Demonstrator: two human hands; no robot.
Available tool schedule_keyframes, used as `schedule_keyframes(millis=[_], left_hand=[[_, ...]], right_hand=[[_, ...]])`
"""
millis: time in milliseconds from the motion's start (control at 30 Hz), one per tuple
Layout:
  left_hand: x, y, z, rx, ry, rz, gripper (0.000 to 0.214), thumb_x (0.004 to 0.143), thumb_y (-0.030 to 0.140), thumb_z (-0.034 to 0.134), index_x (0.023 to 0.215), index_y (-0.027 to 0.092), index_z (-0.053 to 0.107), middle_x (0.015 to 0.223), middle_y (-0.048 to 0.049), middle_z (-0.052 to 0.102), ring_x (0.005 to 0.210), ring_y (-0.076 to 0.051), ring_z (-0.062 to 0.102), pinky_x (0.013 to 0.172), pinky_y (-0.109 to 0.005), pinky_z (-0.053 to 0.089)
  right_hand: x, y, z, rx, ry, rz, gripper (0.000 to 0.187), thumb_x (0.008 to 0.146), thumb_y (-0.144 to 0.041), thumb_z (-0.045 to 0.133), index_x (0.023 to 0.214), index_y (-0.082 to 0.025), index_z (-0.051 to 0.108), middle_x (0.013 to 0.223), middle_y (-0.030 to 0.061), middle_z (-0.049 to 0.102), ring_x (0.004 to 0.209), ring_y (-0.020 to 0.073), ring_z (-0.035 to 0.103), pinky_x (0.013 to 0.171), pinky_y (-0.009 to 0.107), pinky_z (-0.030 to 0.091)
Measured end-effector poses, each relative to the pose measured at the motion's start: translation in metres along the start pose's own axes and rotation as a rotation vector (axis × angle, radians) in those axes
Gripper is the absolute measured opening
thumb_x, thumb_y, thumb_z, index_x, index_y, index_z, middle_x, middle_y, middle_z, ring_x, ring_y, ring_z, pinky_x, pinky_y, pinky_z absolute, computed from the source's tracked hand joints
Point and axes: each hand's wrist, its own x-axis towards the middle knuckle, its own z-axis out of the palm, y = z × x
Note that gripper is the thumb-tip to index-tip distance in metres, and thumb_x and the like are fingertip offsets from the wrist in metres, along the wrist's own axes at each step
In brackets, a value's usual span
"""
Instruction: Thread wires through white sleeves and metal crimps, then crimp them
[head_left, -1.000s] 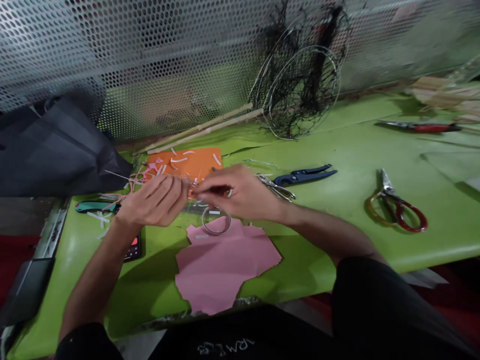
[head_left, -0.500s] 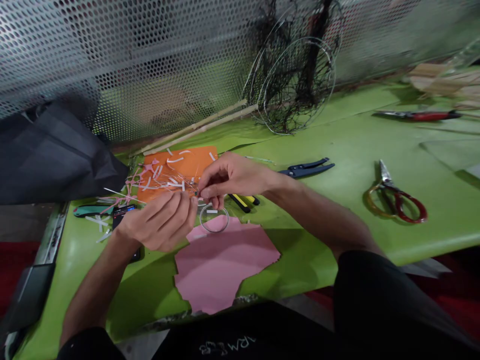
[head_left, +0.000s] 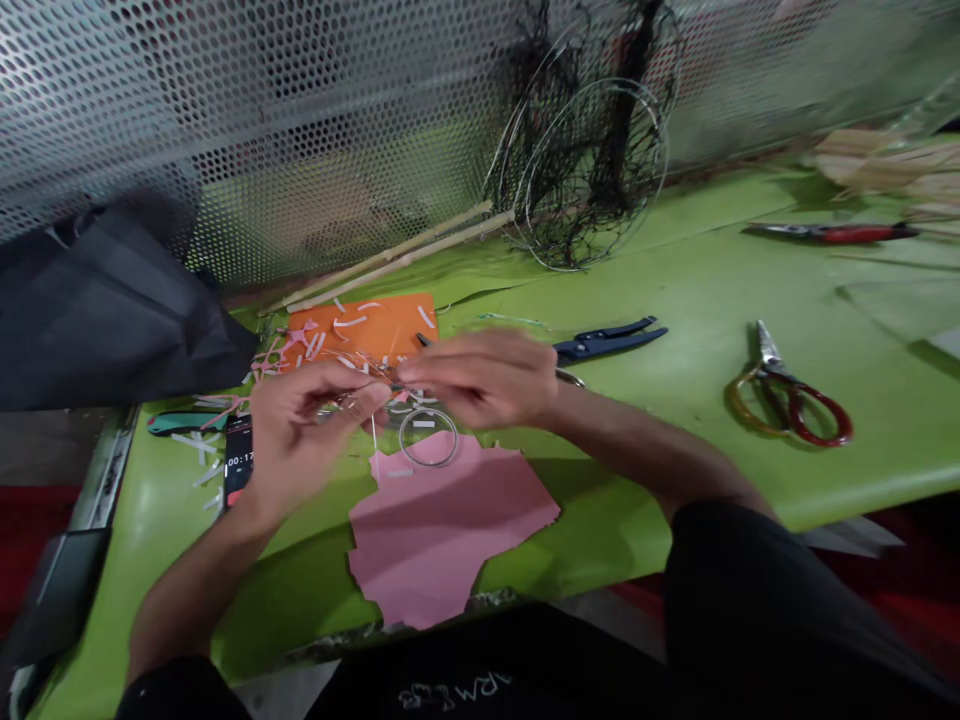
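My left hand (head_left: pixel 311 425) is closed, thumb and forefinger pinched, with a thin white strand (head_left: pixel 375 445) hanging below its fingertips. Close against it, my right hand (head_left: pixel 487 378) is pinched too and slightly blurred; what lies between its fingers is too small to make out. Fine clear strands (head_left: pixel 366 362) spread out behind the fingertips. Beneath the hands, a coil of silvery wire (head_left: pixel 428 462) rests over the top edge of a cut pink sheet (head_left: pixel 450 530). An orange sheet (head_left: pixel 409 310) strewn with white paper slips lies just beyond.
Navy-handled cutters (head_left: pixel 611 340) lie right of my right hand. Scissors (head_left: pixel 799 400) and red-handled pliers (head_left: pixel 870 233) are farther right. A phone (head_left: pixel 238 455) and a green-handled tool (head_left: pixel 184 423) lie left. Black netting on wire hoops (head_left: pixel 592 170) leans against the mesh panel (head_left: pixel 300 150).
My left hand has turned, swinging the white strand from pointing left to hanging down. My right hand has shifted right and flattened over the yellow-and-black handles. More of the phone's screen shows.
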Motion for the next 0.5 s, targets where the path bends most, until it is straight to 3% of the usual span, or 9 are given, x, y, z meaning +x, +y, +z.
schedule_keyframes(millis=[67,167,233,267,300,333,400,500], left_hand=[[0.001,0.002,0.003,-0.181,-0.049,-0.08,0.012,0.093,0.018,0.073,0.08,0.02,0.072,0.061,0.0038,0.073,0.045,-0.01,0.065,0.042,-0.02,0.053],[0.004,-0.003,-0.005,0.066,0.028,0.077,0.007,0.089,0.016,0.077,0.084,0.02,0.074,0.068,0.0025,0.076,0.054,-0.012,0.071,0.052,-0.023,0.059],[0.005,-0.007,-0.017,0.408,0.095,0.36,0.012,0.086,0.01,0.077,0.094,0.02,0.077,0.078,-0.0009,0.08,0.068,-0.015,0.076,0.065,-0.027,0.063],[0.006,-0.008,-0.023,0.533,0.113,0.567,0.017,0.085,0.006,0.074,0.098,0.017,0.077,0.081,-0.0038,0.081,0.071,-0.017,0.077,0.068,-0.029,0.063],[0.007,-0.009,-0.029,0.628,0.097,0.8,0.02,0.084,0.003,0.072,0.101,0.012,0.077,0.082,-0.007,0.081,0.072,-0.019,0.077,0.068,-0.032,0.063],[0.008,-0.009,-0.035,0.747,0.019,0.915,0.025,0.083,0.001,0.071,0.106,0.008,0.077,0.087,-0.0091,0.081,0.077,-0.021,0.078,0.072,-0.034,0.064],[0.01,-0.008,-0.041,0.93,-0.094,1.084,0.022,0.085,0.004,0.071,0.106,0.007,0.077,0.092,-0.0101,0.082,0.08,-0.021,0.077,0.075,-0.034,0.065],[0.013,-0.004,-0.041,1.063,-0.147,1.164,0.012,0.087,0.01,0.075,0.097,0.012,0.079,0.091,-0.008,0.082,0.08,-0.019,0.077,0.073,-0.03,0.065]], right_hand=[[-0.006,0.004,-0.001,-0.095,-0.105,0.022,0.016,0.091,-0.023,0.071,0.099,-0.032,0.081,0.101,0.0028,0.083,0.089,0.0208,0.079,0.071,0.032,0.065],[-0.007,0.004,0.002,-0.083,-0.08,0.087,0.017,0.094,-0.027,0.067,0.103,-0.033,0.081,0.104,0.0024,0.082,0.092,0.0211,0.078,0.079,0.035,0.066],[-0.002,-0.001,0.005,-0.027,0.047,0.107,0.016,0.096,-0.031,0.066,0.102,-0.03,0.08,0.101,0.0035,0.082,0.092,0.0203,0.078,0.083,0.035,0.066],[0.002,-0.004,0.006,0.008,0.123,0.129,0.015,0.096,-0.031,0.066,0.101,-0.028,0.08,0.096,0.0041,0.082,0.089,0.0194,0.077,0.082,0.034,0.065],[0.006,-0.007,0.007,0.059,0.185,0.167,0.014,0.097,-0.031,0.066,0.099,-0.026,0.079,0.089,0.004,0.081,0.082,0.0178,0.077,0.078,0.032,0.065],[0.01,-0.009,0.007,0.131,0.217,0.228,0.015,0.097,-0.031,0.066,0.098,-0.023,0.078,0.083,0.0034,0.079,0.074,0.0156,0.075,0.071,0.029,0.064],[0.018,-0.01,0.005,0.338,0.124,0.402,0.02,0.096,-0.036,0.069,0.091,-0.018,0.077,0.076,0.0022,0.076,0.061,0.0115,0.071,0.056,0.022,0.058],[0.025,-0.002,0.001,0.61,-0.148,0.557,0.027,0.089,-0.041,0.077,0.084,-0.015,0.077,0.071,0.0007,0.074,0.058,0.0078,0.064,0.052,0.018,0.051]])
